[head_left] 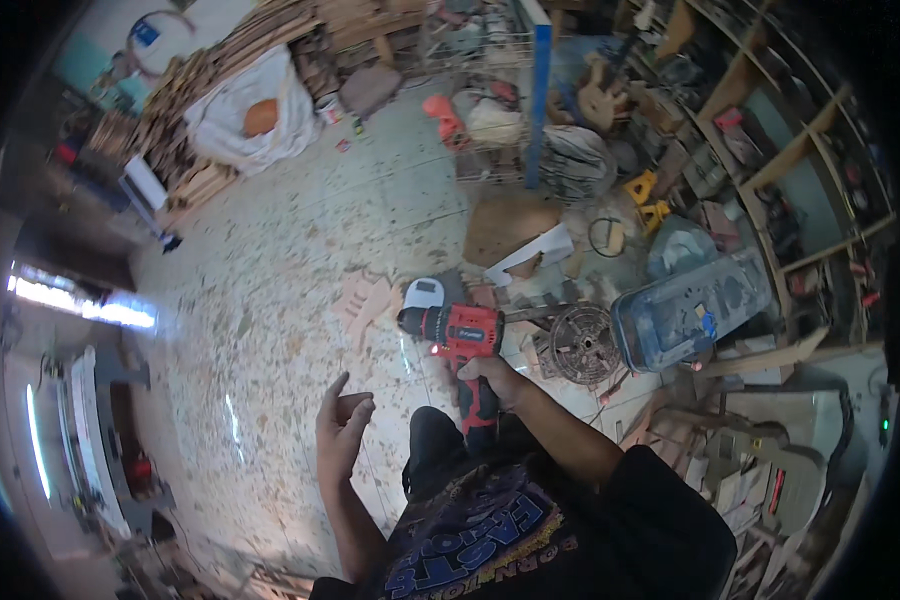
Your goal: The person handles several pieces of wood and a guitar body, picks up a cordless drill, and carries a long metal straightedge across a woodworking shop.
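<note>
A red and black cordless drill point(468, 332), with a small light lit below its chuck, is held in my right hand point(488, 378), fingers wrapped round its grip. To its left, my left hand point(345, 430) is raised with the index finger extended and the others loosely bent, holding nothing. Pale cut wooden pieces point(360, 310) lie on the floor just beyond it. A grey and white item point(425, 293) is partly hidden behind the drill. A round dark slotted metal piece point(580, 345) lies right of the drill.
A large blue-grey plastic box point(650, 320), yellow tools point(647, 205) and crowded wooden shelving point(810, 130) are on the right. Stacked planks point(270, 35), a white sack point(235, 125) and a wire rack with a blue post point(538, 100) stand at the back. A machine point(110, 440) is at left.
</note>
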A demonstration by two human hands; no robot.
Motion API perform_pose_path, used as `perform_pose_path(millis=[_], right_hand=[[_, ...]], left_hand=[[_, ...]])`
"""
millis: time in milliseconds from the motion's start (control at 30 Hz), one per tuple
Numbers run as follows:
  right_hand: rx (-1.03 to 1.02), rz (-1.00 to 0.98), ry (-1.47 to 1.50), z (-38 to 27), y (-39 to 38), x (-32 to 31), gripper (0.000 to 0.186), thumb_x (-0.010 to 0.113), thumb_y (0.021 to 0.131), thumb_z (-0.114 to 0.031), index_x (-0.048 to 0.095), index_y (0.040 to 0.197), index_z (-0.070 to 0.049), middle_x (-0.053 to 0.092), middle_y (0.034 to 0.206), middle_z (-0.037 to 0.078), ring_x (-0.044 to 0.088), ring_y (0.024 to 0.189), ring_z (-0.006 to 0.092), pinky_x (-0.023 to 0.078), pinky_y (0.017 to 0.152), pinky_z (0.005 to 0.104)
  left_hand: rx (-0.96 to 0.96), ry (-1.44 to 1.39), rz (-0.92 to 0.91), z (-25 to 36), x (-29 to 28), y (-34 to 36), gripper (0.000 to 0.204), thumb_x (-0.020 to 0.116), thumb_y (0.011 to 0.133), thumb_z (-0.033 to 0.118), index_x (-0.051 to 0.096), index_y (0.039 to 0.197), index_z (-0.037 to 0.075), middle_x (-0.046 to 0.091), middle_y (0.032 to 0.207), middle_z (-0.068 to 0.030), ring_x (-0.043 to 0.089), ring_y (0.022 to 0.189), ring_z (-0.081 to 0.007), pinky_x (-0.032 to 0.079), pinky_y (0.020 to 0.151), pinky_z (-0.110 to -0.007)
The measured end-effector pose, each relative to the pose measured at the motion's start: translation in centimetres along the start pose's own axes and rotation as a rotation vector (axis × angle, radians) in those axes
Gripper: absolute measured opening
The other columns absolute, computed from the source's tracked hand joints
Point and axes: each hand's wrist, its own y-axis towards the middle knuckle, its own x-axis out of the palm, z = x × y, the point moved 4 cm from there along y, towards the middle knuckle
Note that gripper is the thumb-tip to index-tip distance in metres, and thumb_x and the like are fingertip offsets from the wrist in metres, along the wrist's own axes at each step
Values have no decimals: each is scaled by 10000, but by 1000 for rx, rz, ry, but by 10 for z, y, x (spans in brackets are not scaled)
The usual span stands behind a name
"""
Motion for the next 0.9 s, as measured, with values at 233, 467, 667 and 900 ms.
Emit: perform_pose_path(millis=[233,467,667,900], right_hand=[[-227,241,-971,-31,69,-25,526,741,705,-133,562,1189,-29,659,1036,95,623,947,190,483,892,336],[-282,601,-1075,-65,96,0,683,741,767,-223,465,1378,-89,635,1189,164,622,1081,272,458,944,350],[-308,788,-973,-102,86,-18,676,733,768,-264,469,1368,-100,587,1268,167,577,1162,295,445,981,360],[-542,1051,-906,-129,66,-84,715,732,728,-366,471,1351,-131,632,1163,196,618,1072,336,473,928,430]], left_hand=[[-159,-704,-308,12,77,136,557,509,968,413,386,1381,60,541,1249,-120,546,1135,-241,472,939,-406],[-316,-857,-498,-10,116,236,352,510,972,377,522,1211,119,616,1018,-91,597,971,-232,506,865,-382],[-443,-776,-653,19,171,271,292,550,954,357,544,1152,142,620,969,-71,615,906,-205,522,786,-368],[-461,-579,-837,62,260,293,311,521,956,412,556,1137,161,622,962,-76,619,907,-212,526,778,-377]])
